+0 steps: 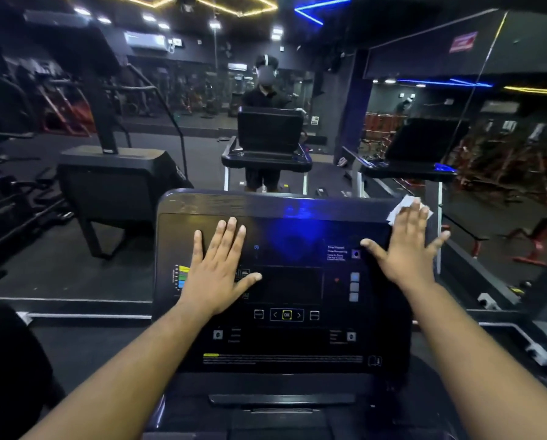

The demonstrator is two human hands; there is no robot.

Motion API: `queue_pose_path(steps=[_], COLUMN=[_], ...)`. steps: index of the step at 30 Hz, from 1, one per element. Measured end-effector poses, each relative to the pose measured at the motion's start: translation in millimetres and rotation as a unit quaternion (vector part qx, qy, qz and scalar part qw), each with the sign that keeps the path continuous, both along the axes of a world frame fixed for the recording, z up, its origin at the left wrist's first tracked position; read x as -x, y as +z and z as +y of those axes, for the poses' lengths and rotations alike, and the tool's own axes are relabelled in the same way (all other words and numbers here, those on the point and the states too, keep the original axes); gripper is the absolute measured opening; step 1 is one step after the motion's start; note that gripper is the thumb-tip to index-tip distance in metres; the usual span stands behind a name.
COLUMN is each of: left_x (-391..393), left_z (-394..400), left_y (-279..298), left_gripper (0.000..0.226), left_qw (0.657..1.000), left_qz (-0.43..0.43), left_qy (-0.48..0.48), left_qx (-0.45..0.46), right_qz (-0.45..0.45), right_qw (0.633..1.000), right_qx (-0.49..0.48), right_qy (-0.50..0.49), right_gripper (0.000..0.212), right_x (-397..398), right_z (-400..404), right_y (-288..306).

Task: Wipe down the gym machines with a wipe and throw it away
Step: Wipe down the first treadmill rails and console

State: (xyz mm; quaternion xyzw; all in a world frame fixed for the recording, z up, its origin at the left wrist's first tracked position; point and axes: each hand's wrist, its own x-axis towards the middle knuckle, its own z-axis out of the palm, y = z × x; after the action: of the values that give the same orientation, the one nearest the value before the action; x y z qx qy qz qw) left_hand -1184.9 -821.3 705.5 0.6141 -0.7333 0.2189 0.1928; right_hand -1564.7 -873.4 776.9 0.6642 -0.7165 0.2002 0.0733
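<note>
A black treadmill console (284, 350) with a dark screen and small lit buttons fills the middle of the head view. My left hand (216, 265) lies flat on the left part of the console, fingers straight and spread. My right hand (405, 249) presses flat on the console's upper right corner, fingers spread. Under its fingertips lies a white wipe (403, 206), which sticks out past the fingers at the console's edge.
A wall mirror (297, 90) ahead reflects a person behind a treadmill console. Another dark machine (113, 185) stands to the left on the black floor. A second treadmill console (418, 160) and red equipment sit at the right.
</note>
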Motion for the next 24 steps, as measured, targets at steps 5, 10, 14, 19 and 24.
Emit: queue_pose_path(steps=[5, 10, 14, 19, 24], left_x=[16.6, 7.5, 7.9, 8.5, 13.4], left_z=[-0.4, 4.0, 3.4, 4.1, 3.1], left_y=[-3.9, -8.7, -8.3, -12.4, -16.1], left_gripper=[0.097, 0.095, 0.096, 0.094, 0.092], left_qw=[1.0, 1.0, 1.0, 1.0, 1.0], left_qz=[0.005, 0.004, -0.007, -0.003, 0.003], left_qy=[-0.015, -0.019, -0.018, -0.012, -0.016], left_qx=[0.0, 0.005, 0.007, 0.004, 0.013], right_qz=[0.035, 0.142, 0.22, 0.109, 0.016], right_qw=[0.998, 0.973, 0.953, 0.994, 1.0], right_qx=[-0.018, 0.003, 0.015, -0.012, -0.019], right_qy=[0.053, 0.181, 0.207, 0.027, 0.01], right_gripper=[0.137, 0.128, 0.125, 0.126, 0.138], right_x=[-75.4, -173.0, -155.0, -21.2, -33.0], right_z=[20.3, 29.9, 27.4, 24.6, 28.1], right_y=[-23.5, -36.4, -31.3, -41.2, -43.0])
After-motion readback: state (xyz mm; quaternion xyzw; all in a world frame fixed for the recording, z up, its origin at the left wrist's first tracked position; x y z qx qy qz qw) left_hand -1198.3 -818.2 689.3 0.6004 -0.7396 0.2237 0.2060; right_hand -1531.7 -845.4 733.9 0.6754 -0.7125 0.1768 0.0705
